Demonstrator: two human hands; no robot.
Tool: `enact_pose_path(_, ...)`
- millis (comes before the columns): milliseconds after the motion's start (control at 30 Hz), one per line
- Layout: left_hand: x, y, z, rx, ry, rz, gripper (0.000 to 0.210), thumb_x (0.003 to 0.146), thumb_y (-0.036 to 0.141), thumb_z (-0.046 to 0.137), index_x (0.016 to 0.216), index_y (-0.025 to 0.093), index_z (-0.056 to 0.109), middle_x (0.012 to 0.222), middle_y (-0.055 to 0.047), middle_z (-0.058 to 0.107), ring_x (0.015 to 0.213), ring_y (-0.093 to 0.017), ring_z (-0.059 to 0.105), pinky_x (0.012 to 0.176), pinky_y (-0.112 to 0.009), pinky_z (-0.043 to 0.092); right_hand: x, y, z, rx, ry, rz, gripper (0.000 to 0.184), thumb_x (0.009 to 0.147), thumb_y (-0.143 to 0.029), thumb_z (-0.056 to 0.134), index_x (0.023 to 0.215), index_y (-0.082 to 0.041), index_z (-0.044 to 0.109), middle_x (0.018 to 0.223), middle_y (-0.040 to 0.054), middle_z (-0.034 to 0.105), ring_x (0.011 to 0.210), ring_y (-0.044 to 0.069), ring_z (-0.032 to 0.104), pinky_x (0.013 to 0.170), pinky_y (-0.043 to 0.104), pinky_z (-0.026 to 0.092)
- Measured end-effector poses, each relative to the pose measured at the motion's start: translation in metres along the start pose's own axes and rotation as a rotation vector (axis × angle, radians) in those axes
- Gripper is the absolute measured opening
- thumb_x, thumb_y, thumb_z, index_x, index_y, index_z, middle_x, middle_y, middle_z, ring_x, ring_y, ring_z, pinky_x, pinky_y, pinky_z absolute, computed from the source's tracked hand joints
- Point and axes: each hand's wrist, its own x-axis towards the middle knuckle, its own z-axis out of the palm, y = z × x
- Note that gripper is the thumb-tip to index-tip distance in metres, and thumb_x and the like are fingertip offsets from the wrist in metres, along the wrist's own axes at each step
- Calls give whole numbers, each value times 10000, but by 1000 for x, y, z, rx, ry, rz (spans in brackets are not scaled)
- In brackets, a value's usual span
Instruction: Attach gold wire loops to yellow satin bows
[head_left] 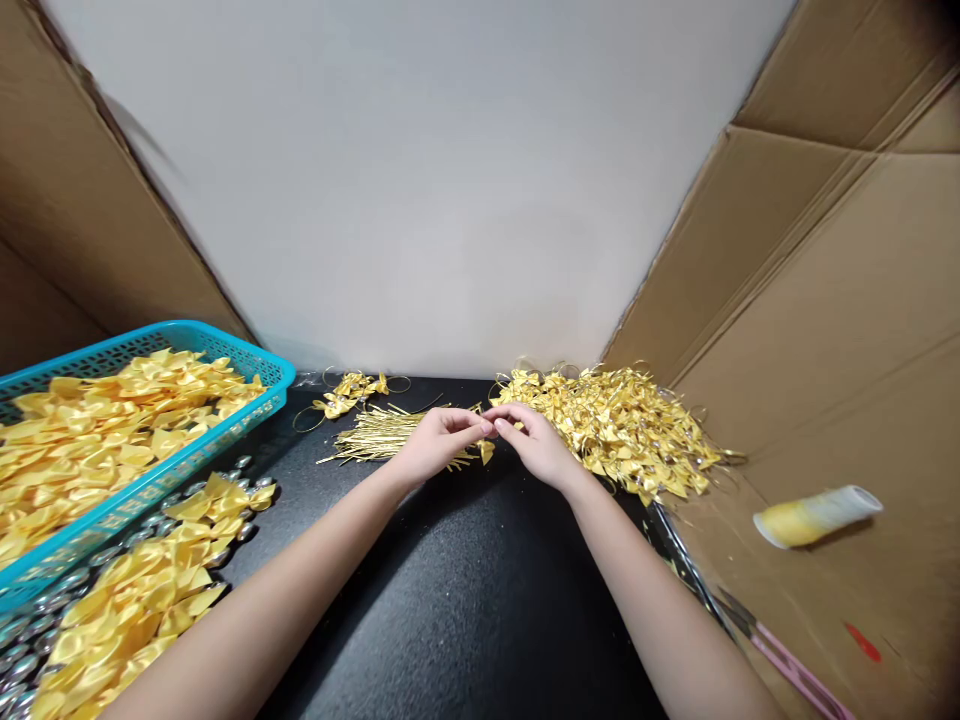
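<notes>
My left hand (444, 440) and my right hand (536, 445) meet at the fingertips above the black table, both closed in a pinch. A small yellow ribbon bow (486, 452) shows just beneath the joined fingertips; the fingers hide most of what they grip. Behind and left of my left hand lies a bundle of gold twist ties (375, 436), its right end partly covered by that hand. Close to my right hand, a heap of yellow bows with gold ties and beads (630, 425) spreads along the back right.
A turquoise basket (281, 375) of yellow bows stands left. In front of it lie loose bows (142, 600) and shiny dark beads (52, 605). A few tied bows (349, 392) sit at the back. Right are pink-handled scissors (795, 670), a cardboard tube (817, 517) and cardboard walls (847, 300).
</notes>
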Motion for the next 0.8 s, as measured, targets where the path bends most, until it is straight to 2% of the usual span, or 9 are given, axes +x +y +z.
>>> enact_pose_path(67,0,1,0,18,-5,0,294,709,435,693,738,143,722,766,-48,718,769,-174,623,793,-293,458,1,1,-3,59,-92,30,115,853,-232,521,857,-204,632,903,20,641,897,168,587,839,323,450)
enact_pose_path(167,-1,1,-1,66,-43,10,295,728,430,662,708,139,702,708,-24,677,700,-145,583,725,-269,436,1,4,-7,100,-141,69,66,819,-198,533,832,-207,597,832,-7,609,851,161,574,830,317,443)
enact_pose_path(300,-1,1,-2,130,-106,15,333,754,452,615,711,128,680,669,-14,628,658,-136,543,667,-259,402,1,9,-10,47,-204,58,27,800,-203,550,814,-202,572,828,-12,576,840,163,538,834,327,418)
enact_pose_path(433,0,-2,-6,135,-152,12,321,782,443,587,736,136,667,704,-21,636,688,-146,551,695,-264,414,0,14,-11,-1,-269,42,67,832,-265,542,812,-201,544,818,-5,548,815,164,515,799,322,404)
enact_pose_path(533,3,-5,-10,160,-180,35,311,800,431,556,746,144,664,774,-42,651,776,-172,581,785,-285,433,0,16,-9,-64,-211,-3,88,853,-267,510,805,-195,529,820,7,539,792,165,501,744,308,395)
enact_pose_path(633,5,-9,-14,265,-174,117,325,822,419,518,716,151,670,821,-51,616,832,-182,577,834,-286,433,0,15,-5,-136,-138,-76,108,872,-258,485,787,-198,513,817,11,521,779,164,489,706,293,385)
enact_pose_path(800,7,-15,-16,406,-196,205,345,870,379,437,731,161,664,815,-46,590,873,-192,569,873,-306,435,-1,13,-1,-216,-57,-152,111,880,-221,486,771,-206,505,819,11,514,802,164,495,734,293,400)
